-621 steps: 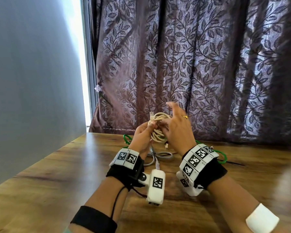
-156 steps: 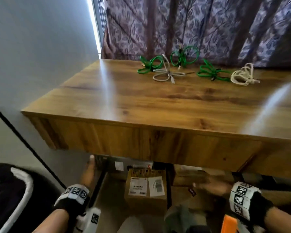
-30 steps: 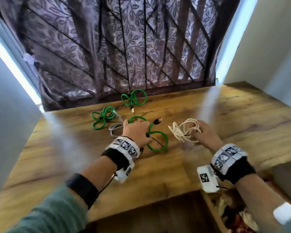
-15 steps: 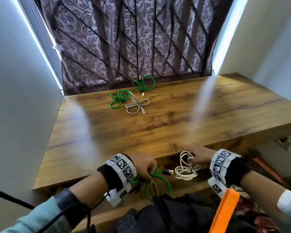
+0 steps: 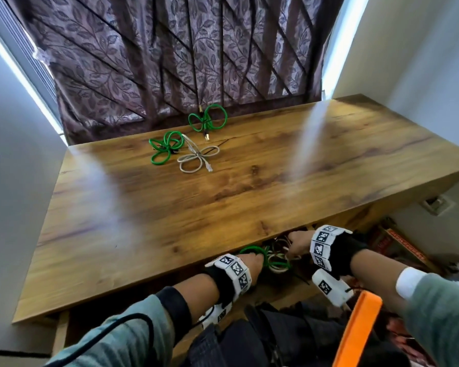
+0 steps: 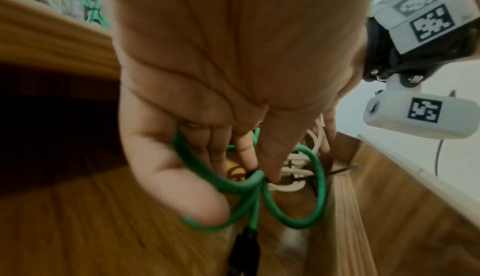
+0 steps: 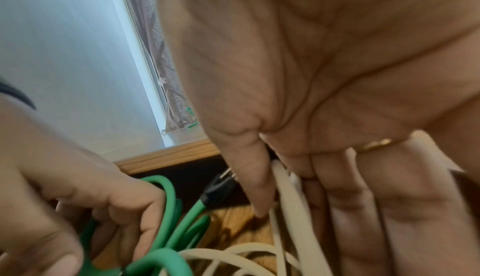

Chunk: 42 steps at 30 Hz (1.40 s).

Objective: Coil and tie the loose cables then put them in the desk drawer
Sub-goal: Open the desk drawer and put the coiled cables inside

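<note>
A: Where are the cables right now?

B: Two are down in the drawer (image 6: 342, 208) below the near edge of the bench (image 5: 223, 207). The left hand (image 5: 251, 262) grasps the green cable (image 6: 285, 194), thumb and fingers pinching it at the tied waist where the loops cross. The right hand (image 5: 297, 243) has its fingers curled round the white cable (image 7: 293, 208), just right of the green one; the two coils touch.

A: How will they handle?

B: Light and springy, I'd judge. The loops are soft and flop about, and the smooth jacket could slip, so the tied middle is the place to hold; a single loop would pull the coil out of shape. The black plug (image 6: 245, 247) dangles from the green cable and might catch on the drawer wall.

A: And the rest?

B: Three tied bundles lie at the far side of the bench by the curtain (image 5: 170, 49): a green coil (image 5: 208, 120) farthest, another green bundle (image 5: 164, 147) to the left, and a grey cable (image 5: 196, 161) beside it
</note>
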Tool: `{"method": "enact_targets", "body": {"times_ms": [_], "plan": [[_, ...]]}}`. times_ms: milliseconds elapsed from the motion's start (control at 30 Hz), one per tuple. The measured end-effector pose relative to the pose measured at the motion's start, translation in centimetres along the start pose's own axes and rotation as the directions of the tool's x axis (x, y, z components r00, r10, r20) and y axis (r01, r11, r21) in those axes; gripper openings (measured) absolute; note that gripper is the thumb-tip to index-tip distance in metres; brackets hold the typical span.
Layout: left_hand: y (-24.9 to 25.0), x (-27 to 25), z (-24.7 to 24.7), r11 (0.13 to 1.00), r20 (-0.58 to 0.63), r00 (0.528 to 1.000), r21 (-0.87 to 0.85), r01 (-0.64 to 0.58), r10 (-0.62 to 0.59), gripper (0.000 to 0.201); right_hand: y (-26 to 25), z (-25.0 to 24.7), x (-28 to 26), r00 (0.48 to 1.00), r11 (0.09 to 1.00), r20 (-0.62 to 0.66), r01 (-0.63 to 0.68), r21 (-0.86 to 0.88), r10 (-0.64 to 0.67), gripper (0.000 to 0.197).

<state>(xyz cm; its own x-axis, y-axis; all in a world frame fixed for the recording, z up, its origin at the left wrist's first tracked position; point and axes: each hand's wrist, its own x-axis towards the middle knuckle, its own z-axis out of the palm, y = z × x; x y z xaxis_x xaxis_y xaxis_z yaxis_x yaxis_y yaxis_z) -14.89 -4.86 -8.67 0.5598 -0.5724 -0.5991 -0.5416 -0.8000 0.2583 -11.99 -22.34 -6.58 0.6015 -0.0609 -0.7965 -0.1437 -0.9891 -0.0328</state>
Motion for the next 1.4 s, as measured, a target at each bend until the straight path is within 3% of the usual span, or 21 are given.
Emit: {"method": "enact_targets", "body": {"times_ms": [100, 200, 333, 467, 533, 633, 700, 833, 900, 1000, 1133, 1200, 1267, 1300, 1400], "plan": [[-0.7, 0.3, -0.1, 0.995, 0.126, 0.992, -0.097, 0.029, -0.017, 0.050, 0.6, 0.1, 0.5, 1.000, 1.000, 0.009, -0.024, 0.000, 0.024, 0.019], [-0.9, 0.3, -1.1, 0.997, 0.196, 0.980, -0.072, 0.032, -0.018, 0.044, 0.7, 0.3, 0.4, 0.999, 0.999, -0.005, -0.050, -0.004, 0.050, 0.032], [-0.7, -0.4, -1.0, 0.997, 0.262, 0.964, -0.064, 0.052, -0.034, 0.032, 0.7, 1.6, 0.0, 0.996, 0.987, 0.050, -0.063, -0.147, 0.071, 0.039], [-0.9, -1.1, -0.5, 0.997, 0.193, 0.981, -0.055, 0.045, -0.034, 0.039, 1.3, 3.8, -0.7, 0.996, 0.952, -0.026, -0.090, -0.292, 0.086, 0.035], [-1.2, -1.2, -0.6, 0.998, 0.155, 0.988, -0.061, 0.017, -0.008, 0.030, 1.4, 4.4, -1.2, 0.992, 0.944, -0.083, -0.112, -0.309, 0.091, 0.036], [-1.9, -1.0, -0.4, 0.999, 0.085, 0.996, -0.042, 0.014, -0.010, 0.012, 3.1, 5.0, 0.8, 0.993, 0.929, -0.044, -0.119, -0.351, 0.110, 0.038], [-1.8, -1.0, 0.2, 1.000, 0.089, 0.996, -0.016, 0.010, -0.009, 0.021, 4.2, 5.2, 1.5, 0.992, 0.934, -0.045, -0.128, -0.333, 0.120, 0.036], [-0.6, -1.1, 1.5, 0.998, 0.096, 0.995, 0.050, -0.042, 0.038, 0.036, 3.4, 6.2, -1.9, 0.993, 0.970, -0.097, -0.089, -0.226, 0.069, 0.035], [-0.6, -1.3, 1.2, 0.998, 0.066, 0.996, 0.016, -0.054, 0.053, 0.037, 3.7, 5.7, -2.5, 0.997, 0.983, -0.026, -0.080, -0.167, 0.076, 0.044], [-1.1, -2.3, -0.1, 0.996, 0.043, 0.995, -0.031, -0.084, 0.086, 0.042, 3.7, 2.5, -4.3, 0.997, 1.000, 0.076, -0.002, 0.000, 0.002, 0.043], [-2.9, -4.8, -3.8, 0.972, 0.017, 0.988, -0.178, -0.151, 0.156, 0.037, 1.8, -4.0, -7.3, 0.962, 0.960, -0.122, 0.256, 0.109, -0.243, 0.035], [-4.4, -6.0, -6.5, 0.915, -0.100, 0.985, -0.367, -0.166, 0.139, 0.031, 0.5, -6.8, -7.7, 0.923, 0.916, -0.229, 0.354, 0.190, -0.310, 0.034], [-6.4, -6.6, -9.7, 0.896, -0.329, 0.943, -0.402, -0.188, 0.050, 0.027, -1.3, -10.3, -7.0, 0.889, 0.880, -0.297, 0.420, 0.222, -0.349, 0.043], [-6.9, -6.7, -10.9, 0.925, -0.446, 0.895, -0.347, -0.157, -0.015, 0.029, -2.0, -11.4, -6.5, 0.881, 0.876, -0.320, 0.428, 0.223, -0.349, 0.051], [-10.0, -5.8, -15.1, 0.955, -0.698, 0.658, -0.266, 0.130, -0.284, 0.050, -5.1, -17.5, -1.4, 0.820, 0.922, -0.460, 0.386, 0.005, -0.341, 0.072]]}}
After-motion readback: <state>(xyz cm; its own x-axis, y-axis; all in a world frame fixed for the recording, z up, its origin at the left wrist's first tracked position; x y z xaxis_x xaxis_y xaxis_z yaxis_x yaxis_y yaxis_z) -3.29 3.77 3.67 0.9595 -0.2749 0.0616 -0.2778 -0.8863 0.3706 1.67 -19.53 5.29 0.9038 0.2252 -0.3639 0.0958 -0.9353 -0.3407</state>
